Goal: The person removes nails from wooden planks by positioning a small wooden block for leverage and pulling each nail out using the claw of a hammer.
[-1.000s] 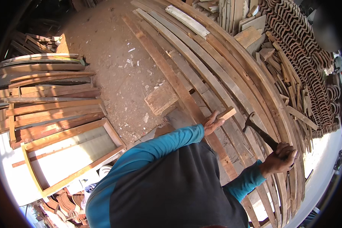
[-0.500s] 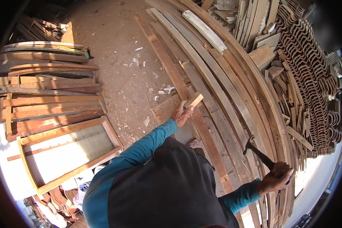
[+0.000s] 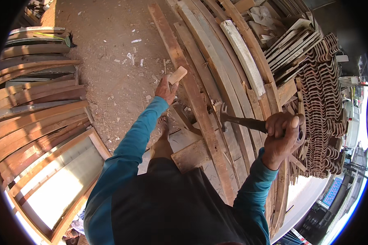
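A small pale wood block (image 3: 178,75) is gripped in my left hand (image 3: 167,89), beside a long reddish-brown plank (image 3: 196,94). My right hand (image 3: 283,131) is wrapped round the dark handle of a claw hammer (image 3: 245,122). Its metal head points left and hovers over the long boards. Beneath the reddish plank, a short wide board (image 3: 191,155) lies crosswise close to my body. My bare foot shows on the dirt floor below my left arm.
Long boards (image 3: 216,65) run lengthwise along my right, with stacked curved roof tiles (image 3: 321,106) beyond. Timber (image 3: 37,96) and a wooden frame with a glass-like panel (image 3: 65,179) lie at left. Pale wood chips are scattered over the dirt floor (image 3: 110,53).
My right hand has raised the hammer and brought it inward to the left. My left hand with the wood block sits farther up and left in view. The whole view has shifted.
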`<state>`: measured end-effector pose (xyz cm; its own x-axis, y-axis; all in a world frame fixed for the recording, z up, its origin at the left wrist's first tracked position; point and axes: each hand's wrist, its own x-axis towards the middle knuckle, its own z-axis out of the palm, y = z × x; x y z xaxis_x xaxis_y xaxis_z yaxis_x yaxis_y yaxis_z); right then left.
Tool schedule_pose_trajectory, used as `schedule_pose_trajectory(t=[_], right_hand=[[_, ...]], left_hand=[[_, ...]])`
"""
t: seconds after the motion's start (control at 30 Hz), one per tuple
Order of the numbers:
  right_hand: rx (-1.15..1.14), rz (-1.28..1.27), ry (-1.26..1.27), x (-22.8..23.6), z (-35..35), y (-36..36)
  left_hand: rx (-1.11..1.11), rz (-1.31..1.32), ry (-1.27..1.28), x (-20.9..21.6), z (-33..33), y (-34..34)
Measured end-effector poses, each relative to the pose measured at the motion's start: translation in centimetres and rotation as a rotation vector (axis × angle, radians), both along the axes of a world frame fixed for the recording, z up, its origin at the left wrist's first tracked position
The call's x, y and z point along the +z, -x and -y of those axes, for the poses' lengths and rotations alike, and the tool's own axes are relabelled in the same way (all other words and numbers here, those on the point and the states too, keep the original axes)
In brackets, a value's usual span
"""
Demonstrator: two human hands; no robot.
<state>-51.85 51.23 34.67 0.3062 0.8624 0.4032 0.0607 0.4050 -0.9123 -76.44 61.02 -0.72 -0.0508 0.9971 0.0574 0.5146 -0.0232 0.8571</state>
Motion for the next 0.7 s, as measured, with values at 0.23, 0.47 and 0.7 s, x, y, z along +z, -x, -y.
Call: schedule_pose_trajectory(t=[0.23, 0.47, 0.7], right_hand=[[0.264, 0.065, 0.113, -4.2, -26.3, 17.0], [0.554, 0.453, 0.331, -9.6, -37.0, 25.9], [1.077, 0.864, 0.132, -14.0, -33.8, 28.4]], left_hand=[[-0.153, 0.030, -0.097, -0.8, -10.6, 6.3], [-0.129, 0.355, 0.080, -4.4, -10.2, 10.1], [-0.355, 0.478, 0.210, -8.0, -6.3, 8.8]])
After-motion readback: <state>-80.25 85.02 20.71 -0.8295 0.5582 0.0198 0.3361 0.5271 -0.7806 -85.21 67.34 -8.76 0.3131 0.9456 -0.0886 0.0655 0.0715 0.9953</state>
